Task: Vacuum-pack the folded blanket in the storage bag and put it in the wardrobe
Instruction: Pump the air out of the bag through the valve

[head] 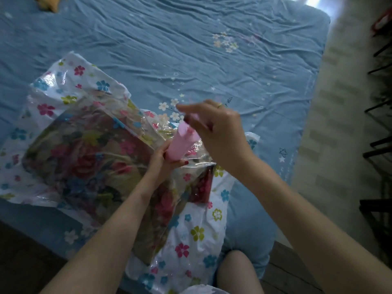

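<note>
Your left hand [164,158] grips the base of the pink hand pump [182,143], standing tilted on the storage bag [70,90] with the blanket [84,158] inside on the bed [191,49]. Your right hand [214,128], curled round the pump's top, works along its upright axis.

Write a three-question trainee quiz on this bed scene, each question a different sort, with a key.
1. True or false: the folded floral blanket already lies inside the clear flower-printed storage bag.
2. Which hand grips the base of the pink cylindrical hand pump? A) left hand B) right hand
3. Fill in: the bag lies on a ___ bed sheet.

Key: 1 true; 2 A; 3 blue.
</note>
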